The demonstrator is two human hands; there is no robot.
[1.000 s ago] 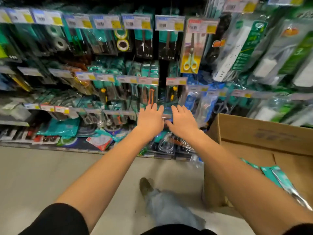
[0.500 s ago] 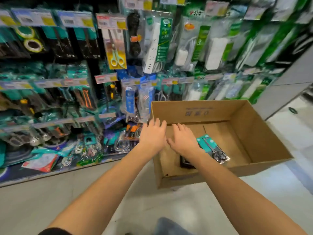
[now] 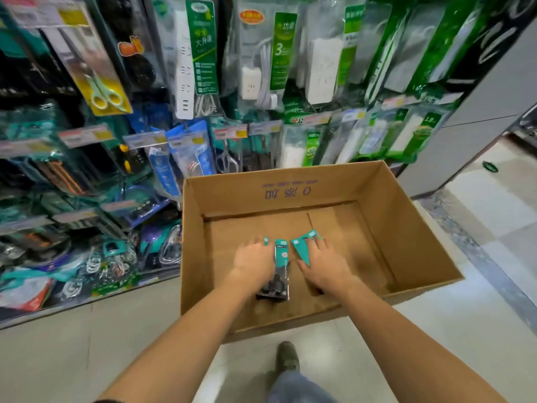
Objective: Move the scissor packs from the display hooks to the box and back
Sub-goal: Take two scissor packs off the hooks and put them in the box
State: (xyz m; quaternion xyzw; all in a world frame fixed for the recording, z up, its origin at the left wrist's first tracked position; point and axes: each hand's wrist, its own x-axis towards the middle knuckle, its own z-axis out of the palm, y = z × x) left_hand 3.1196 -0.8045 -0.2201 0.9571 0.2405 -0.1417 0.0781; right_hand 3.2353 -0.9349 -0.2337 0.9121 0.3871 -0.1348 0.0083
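An open cardboard box (image 3: 418, 228) stands on the floor in front of the display hooks. Both my hands are down inside it. My left hand (image 3: 252, 264) lies over a teal scissor pack (image 3: 280, 258) whose black handles show below my thumb; a teal corner pokes out past my fingertips. My right hand (image 3: 323, 270) has its fingers on a second teal scissor pack (image 3: 302, 248), which sits tilted. How firmly either hand grips is partly hidden. A yellow scissor pack (image 3: 100, 85) hangs on a hook at the upper left.
Packed display hooks (image 3: 232, 132) with power strips, tools and price tags fill the wall behind and left of the box. A grey pillar (image 3: 479, 112) rises at the right. My shoe (image 3: 287, 357) rests on the tiled floor just before the box.
I turned from the hooks to the box. Both hands, empty and open before, dropped into the box and now rest on the teal packs.
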